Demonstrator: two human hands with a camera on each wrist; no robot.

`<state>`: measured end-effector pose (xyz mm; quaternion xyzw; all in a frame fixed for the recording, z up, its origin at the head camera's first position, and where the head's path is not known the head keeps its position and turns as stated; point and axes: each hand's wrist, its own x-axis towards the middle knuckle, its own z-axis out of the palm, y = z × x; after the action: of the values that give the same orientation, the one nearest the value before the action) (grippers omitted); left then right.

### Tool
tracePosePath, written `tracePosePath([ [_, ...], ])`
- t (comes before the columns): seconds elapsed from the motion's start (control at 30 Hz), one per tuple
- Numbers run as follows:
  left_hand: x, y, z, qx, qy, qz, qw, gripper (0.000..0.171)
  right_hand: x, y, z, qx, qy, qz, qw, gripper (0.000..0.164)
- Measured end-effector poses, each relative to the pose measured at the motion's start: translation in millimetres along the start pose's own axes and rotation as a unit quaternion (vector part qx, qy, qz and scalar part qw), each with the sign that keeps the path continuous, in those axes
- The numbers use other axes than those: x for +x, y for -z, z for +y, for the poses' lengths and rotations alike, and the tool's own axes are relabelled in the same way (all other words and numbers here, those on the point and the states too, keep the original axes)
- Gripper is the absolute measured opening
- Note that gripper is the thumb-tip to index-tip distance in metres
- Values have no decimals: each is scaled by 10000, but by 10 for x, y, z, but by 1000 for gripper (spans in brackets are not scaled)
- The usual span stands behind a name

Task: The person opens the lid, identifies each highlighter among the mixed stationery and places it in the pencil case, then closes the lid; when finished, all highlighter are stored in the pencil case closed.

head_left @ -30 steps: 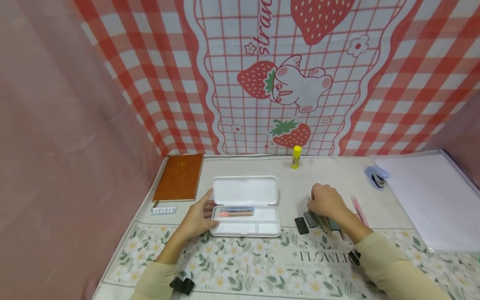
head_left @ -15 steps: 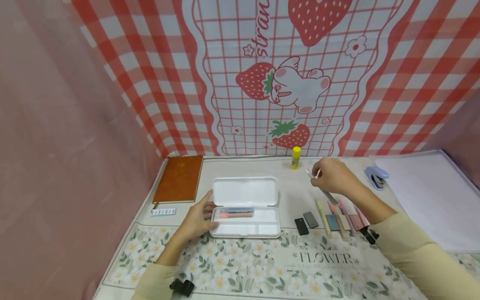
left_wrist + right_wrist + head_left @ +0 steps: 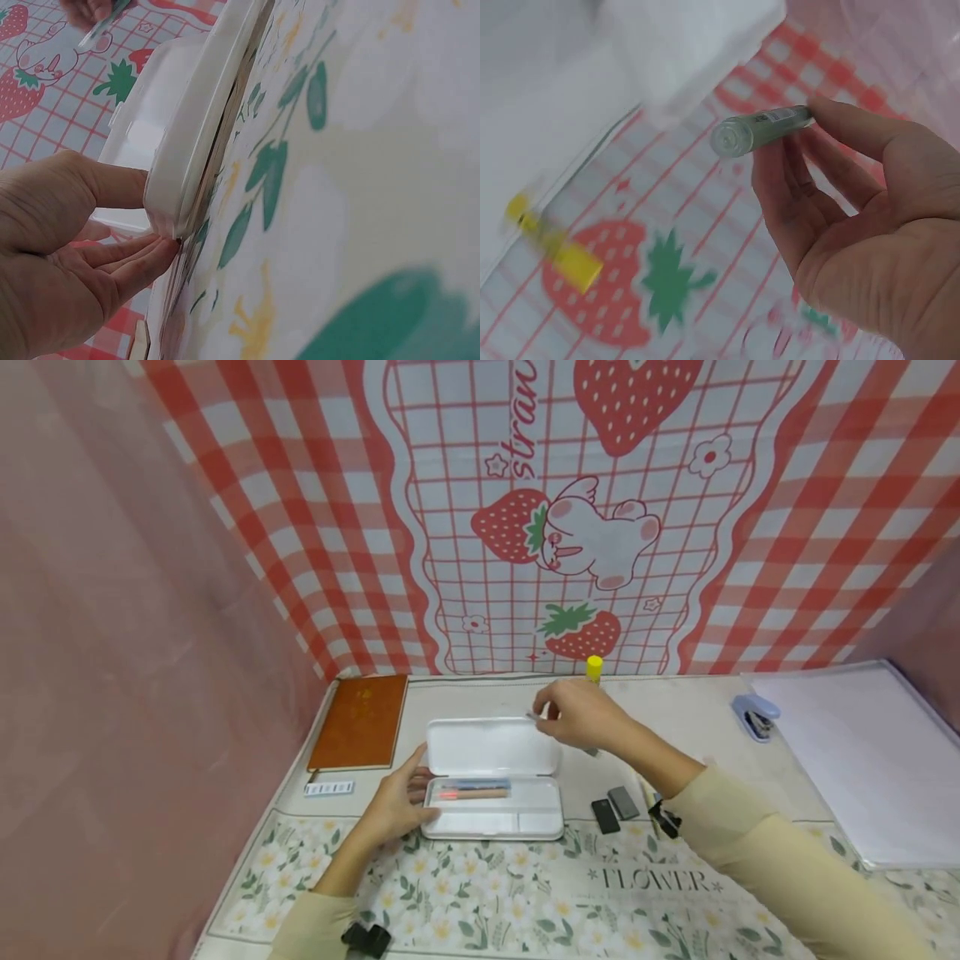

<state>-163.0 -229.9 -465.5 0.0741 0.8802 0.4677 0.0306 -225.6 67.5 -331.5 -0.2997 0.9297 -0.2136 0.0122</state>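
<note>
An opened white pencil case (image 3: 465,821) lies on the table with its lid (image 3: 487,747) tipped back. Inside its rear compartment are a blue pen and a tan pen (image 3: 480,794) with a pinkish end. My left hand (image 3: 393,800) pinches the case's left end, thumb on one side and fingertips at its lower edge in the left wrist view. Above the right corner of the lid is my right hand (image 3: 581,714). Its thumb and fingers grip a pale green pen (image 3: 769,129) with a clear round end, tilted in the air.
Right of the case lie two small dark blocks (image 3: 605,816); a sleeve covers most pens beside them. A yellow-capped glue stick (image 3: 594,668) stands behind my right hand. Farther out are a brown notebook (image 3: 358,722), a blue-white strip (image 3: 328,788), a stapler (image 3: 756,717) and a white board (image 3: 862,768).
My right hand has lifted the green pen from the row of pens and carried it left to above the case lid. My left hand has stayed at the case.
</note>
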Motion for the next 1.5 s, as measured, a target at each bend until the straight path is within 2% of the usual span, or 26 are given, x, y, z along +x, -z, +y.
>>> tracePosePath([
  [0.13, 1, 8, -5, -93, 56, -21, 9999, 106, 162, -208, -265, 120, 348, -182, 9992, 18],
  [0.23, 11, 14, -5, -124, -35, -68, 9999, 104, 255, -380, -435, 187, 569, -266, 9978, 16],
  [0.37, 24, 19, -18, -54, -149, -130, 9998, 104, 345, -583, -580, 163, 822, -316, 9960, 16],
  [0.47, 30, 28, -23, -66, -119, -159, 9998, 104, 384, -691, -638, 94, 918, -338, 9952, 17],
  [0.63, 54, 41, -6, -39, -8, -97, 9999, 106, 397, -850, -628, 65, 867, -502, 9949, 19],
  [0.8, 57, 48, 6, 7, 0, -71, 10000, 106, 375, -1111, -551, 169, 891, -720, 9933, 20],
  [0.93, 39, 46, 0, -2, 86, -54, 9999, 107, 352, -1323, -530, -24, 1033, -795, 9915, 19],
  [1.03, 32, 34, -7, -23, 11, -46, 10000, 106, 337, -1427, -536, -275, 1018, -787, 9913, 20],
  [1.23, 36, 27, 3, 21, 61, -20, 10000, 107, 322, -1524, -545, -741, 1013, -576, 9904, 19],
  [1.5, 32, 27, -15, -32, 7, 2, 10000, 106, 328, -1550, -529, -594, 937, -490, 9926, 16],
])
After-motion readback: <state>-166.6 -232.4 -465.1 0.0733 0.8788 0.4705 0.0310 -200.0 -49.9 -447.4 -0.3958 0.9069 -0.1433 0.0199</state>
